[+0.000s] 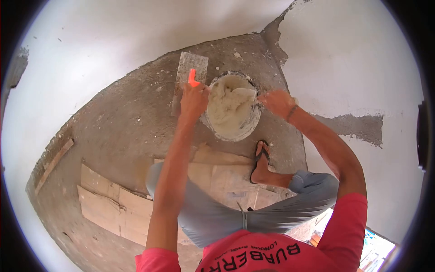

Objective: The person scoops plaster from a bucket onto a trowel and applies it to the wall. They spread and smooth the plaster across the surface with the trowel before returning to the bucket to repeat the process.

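My left hand (195,100) is closed around the orange handle of a flat metal plastering trowel (190,63), held just left of a bucket. The trowel's rectangular plate is smeared with dried grey material. Wet, pale plaster (229,111) fills much of the bucket (250,129), whose rim is crusted. At the bucket's right rim, my right hand (275,102) is closed on what looks like a putty knife (246,93). Its end is coated in plaster and reaches over the mix; my fingers hide its handle.
Flattened cardboard (115,204) lies on the rough grey floor (136,118), under and beside my legs. A sandalled foot (260,165) rests close to the bucket. White walls (344,59) with bare patches surround the corner. A wooden strip (54,165) lies along the left wall.
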`<action>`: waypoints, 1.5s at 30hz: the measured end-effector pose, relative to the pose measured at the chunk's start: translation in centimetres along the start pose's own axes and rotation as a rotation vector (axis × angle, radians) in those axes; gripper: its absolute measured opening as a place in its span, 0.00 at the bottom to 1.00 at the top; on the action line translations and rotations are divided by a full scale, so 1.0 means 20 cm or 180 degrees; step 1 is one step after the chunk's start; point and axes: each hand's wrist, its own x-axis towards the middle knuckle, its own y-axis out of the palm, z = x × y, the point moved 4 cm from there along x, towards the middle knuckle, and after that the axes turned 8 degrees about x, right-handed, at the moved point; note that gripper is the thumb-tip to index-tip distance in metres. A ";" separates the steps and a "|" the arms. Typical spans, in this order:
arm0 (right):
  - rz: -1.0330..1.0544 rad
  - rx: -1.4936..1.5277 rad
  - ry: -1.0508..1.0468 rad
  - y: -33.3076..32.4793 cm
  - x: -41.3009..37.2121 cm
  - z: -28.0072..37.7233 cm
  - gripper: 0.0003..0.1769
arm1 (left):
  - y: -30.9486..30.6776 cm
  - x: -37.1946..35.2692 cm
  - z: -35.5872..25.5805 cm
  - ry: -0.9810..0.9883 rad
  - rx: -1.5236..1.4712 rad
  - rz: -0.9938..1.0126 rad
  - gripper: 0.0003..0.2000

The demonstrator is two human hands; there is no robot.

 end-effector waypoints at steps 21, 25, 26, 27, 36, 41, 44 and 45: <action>-0.0108 0.2888 0.0919 0.54 -0.46 0.38 0.22 | 0.02 -0.15 0.05 0.0661 0.0139 -0.0101 0.10; -0.0481 0.3389 0.1103 0.63 -0.52 0.47 0.21 | 0.02 -0.15 0.09 0.0630 0.0170 -0.0101 0.10; -0.0550 0.3428 0.1052 0.62 -0.55 0.47 0.20 | 0.00 -0.16 0.09 0.0526 0.0117 -0.0045 0.10; -0.0633 0.3455 0.0989 0.61 -0.57 0.47 0.20 | -0.04 -0.15 0.08 0.0375 0.0224 0.0045 0.10; 0.0126 0.5348 0.1669 0.13 -0.78 0.49 0.16 | -0.48 -0.06 0.32 -0.0268 0.0596 -0.0876 0.16; -0.0171 0.5176 0.1564 -0.05 -0.87 0.47 0.16 | -0.77 -0.16 0.21 -0.0374 -0.1714 -0.0920 0.19; -0.0266 0.4943 0.1712 -0.19 -0.95 0.47 0.19 | -0.62 -0.12 0.26 -0.0807 -0.3134 -0.0507 0.20; -0.0318 0.4838 0.1802 -0.23 -0.97 0.47 0.20 | -0.61 -0.11 0.24 -0.0778 -0.3336 -0.0438 0.20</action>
